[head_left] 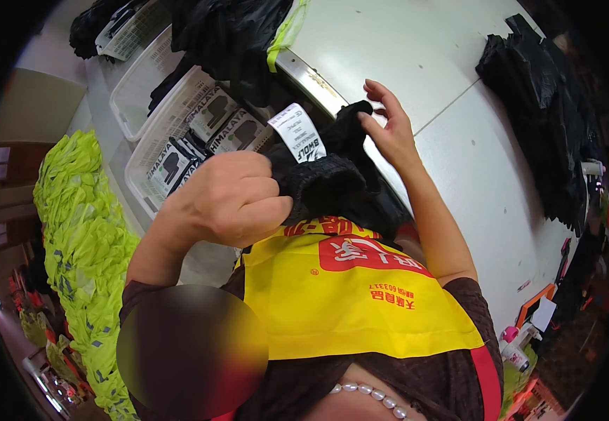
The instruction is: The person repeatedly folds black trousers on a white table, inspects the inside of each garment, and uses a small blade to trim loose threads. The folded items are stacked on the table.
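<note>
A black cloth item (346,144) with a gathered edge and a white sewn-in label (297,132) stretches between my hands above my lap. Its exact kind does not show. My left hand (224,200) is a closed fist on the item's near left edge, beside the label. Farther off and to the right, my right hand (391,130) pinches the item's far end at the thumb, with the index finger raised. The label stands up, facing away from me. More dark fabric lies below the item, against my yellow apron (346,295).
White plastic baskets (139,91) stand at the left, the nearest holding printed packages (213,112). A black pile (231,35) is at the back. Neon-yellow garments (80,259) are heaped at far left. Black bags (536,112) lie right on the white table (452,161).
</note>
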### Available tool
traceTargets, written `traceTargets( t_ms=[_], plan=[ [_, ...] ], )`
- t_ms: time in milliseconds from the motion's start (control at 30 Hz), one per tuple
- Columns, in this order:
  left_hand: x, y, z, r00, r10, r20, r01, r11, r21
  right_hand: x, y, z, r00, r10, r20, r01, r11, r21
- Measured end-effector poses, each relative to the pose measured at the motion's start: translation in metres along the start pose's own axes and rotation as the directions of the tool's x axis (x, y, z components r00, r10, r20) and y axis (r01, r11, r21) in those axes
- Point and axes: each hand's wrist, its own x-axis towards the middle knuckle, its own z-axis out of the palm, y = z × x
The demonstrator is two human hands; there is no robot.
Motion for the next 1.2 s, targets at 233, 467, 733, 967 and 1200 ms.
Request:
traceTargets(
  t_ms=[233,467,733,967,1200],
  plan=[
    [-0.019,0.014,-0.060,0.979,-0.168,-0.119,0.200,0.912,0.359,-0.016,-0.117,0.008,0.815,-0.495,0.302,0.503,0.862,0.058],
    [-0.015,0.030,-0.097,0.923,-0.367,-0.119,0.336,0.612,0.716,-0.036,-0.166,0.039,0.788,-0.577,0.213,0.615,0.742,-0.266],
    [-0.008,0.041,-0.123,0.920,-0.346,-0.182,0.361,0.574,0.735,-0.033,-0.129,0.059,0.809,-0.246,0.533,0.234,0.968,0.090],
    [-0.029,0.010,-0.107,0.838,-0.444,-0.318,0.533,0.540,0.652,-0.018,-0.104,0.076,0.783,-0.004,0.622,-0.008,1.000,0.017],
    [-0.054,0.000,-0.125,0.750,-0.661,0.032,0.411,0.504,0.760,0.013,-0.066,0.020,0.844,0.075,0.531,0.218,0.857,-0.467]
  ],
)
